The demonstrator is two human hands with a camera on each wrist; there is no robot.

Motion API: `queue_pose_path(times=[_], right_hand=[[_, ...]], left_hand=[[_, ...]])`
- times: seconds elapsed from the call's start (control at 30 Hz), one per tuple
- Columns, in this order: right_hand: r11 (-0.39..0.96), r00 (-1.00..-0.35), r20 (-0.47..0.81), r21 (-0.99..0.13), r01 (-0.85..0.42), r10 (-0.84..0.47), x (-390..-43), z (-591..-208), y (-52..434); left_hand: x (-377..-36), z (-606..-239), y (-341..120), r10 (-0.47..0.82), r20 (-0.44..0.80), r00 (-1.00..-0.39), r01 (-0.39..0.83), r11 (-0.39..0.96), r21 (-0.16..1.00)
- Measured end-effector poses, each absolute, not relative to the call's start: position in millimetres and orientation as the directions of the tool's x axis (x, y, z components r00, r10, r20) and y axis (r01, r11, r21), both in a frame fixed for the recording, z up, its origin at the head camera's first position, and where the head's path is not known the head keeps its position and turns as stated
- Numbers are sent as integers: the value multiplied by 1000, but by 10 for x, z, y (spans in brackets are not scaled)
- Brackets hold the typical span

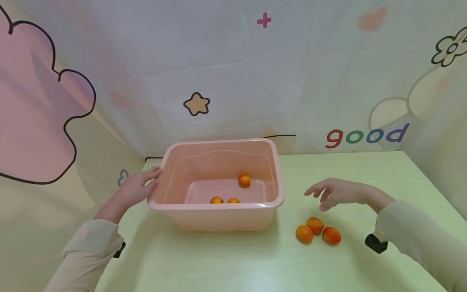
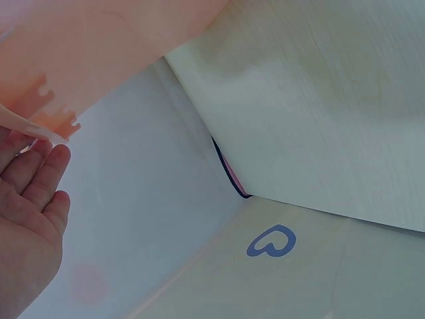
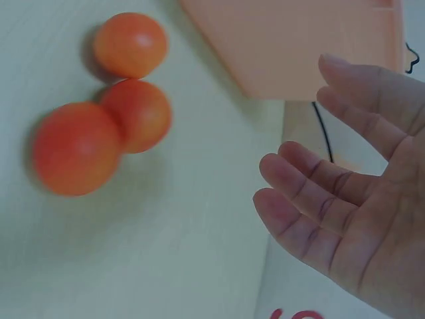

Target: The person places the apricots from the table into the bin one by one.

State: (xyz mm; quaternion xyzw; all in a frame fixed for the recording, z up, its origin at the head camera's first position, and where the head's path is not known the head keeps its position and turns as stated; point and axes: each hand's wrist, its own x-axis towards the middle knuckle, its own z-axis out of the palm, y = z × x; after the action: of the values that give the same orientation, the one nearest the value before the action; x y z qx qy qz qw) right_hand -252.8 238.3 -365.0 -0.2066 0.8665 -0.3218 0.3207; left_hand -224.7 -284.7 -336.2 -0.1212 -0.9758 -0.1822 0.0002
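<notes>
A pink plastic basin [image 1: 219, 217] stands on the table, with three small round orange-red fruits inside, one fruit [image 1: 244, 180] towards the back right. The basin's front wall partly hides the other two. My left hand [image 1: 140, 185] rests its fingers on the basin's left rim; in the left wrist view the rim [image 2: 30, 126] covers some fingertips. To the right of the basin, three more such fruits [image 1: 315, 225] lie close together. My right hand [image 1: 341, 192] hovers just beyond them, its fingers loosely bent and holding nothing. Its palm [image 3: 385, 226] faces the camera in the right wrist view.
The pale green table [image 1: 226, 263] meets a printed cloth backdrop [image 1: 233, 73] behind the basin. Side cloths hang at left and right, the left one close to my left forearm. A dark wrist device [image 1: 376, 243] sits under my right sleeve.
</notes>
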Motion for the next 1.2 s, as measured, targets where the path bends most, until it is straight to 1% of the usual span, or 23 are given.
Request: queue_pose_path(times=[0.2, 0.43, 0.6, 0.77, 0.97, 1.2], right_hand=[[694, -701, -428, -708, -132, -570, -2421, -3882, 2572], [675, -679, -472, -736, -47, -562, -2315, -4073, 2715], [654, -668, -481, -757, -11, -568, -2256, -4200, 2776], [644, -663, -481, -765, -2, -573, -2205, -4294, 2801], [656, -679, -484, -755, 6, -551, -2175, -4375, 2814], [664, -678, -496, -748, 16, -543, -2132, -4441, 2806]], left_hand=[[-2243, -3362, -2851, 238, 46, -970, 238, 906, 350], [-2240, -3364, -2858, 244, 57, -968, 249, 910, 333], [-2244, -3360, -2856, 242, 62, -968, 249, 909, 334], [-2243, -3354, -2851, 233, 50, -971, 236, 910, 341], [-2236, -3342, -2834, 221, 32, -975, 218, 911, 351], [-2235, -3336, -2827, 221, 28, -975, 217, 914, 343]])
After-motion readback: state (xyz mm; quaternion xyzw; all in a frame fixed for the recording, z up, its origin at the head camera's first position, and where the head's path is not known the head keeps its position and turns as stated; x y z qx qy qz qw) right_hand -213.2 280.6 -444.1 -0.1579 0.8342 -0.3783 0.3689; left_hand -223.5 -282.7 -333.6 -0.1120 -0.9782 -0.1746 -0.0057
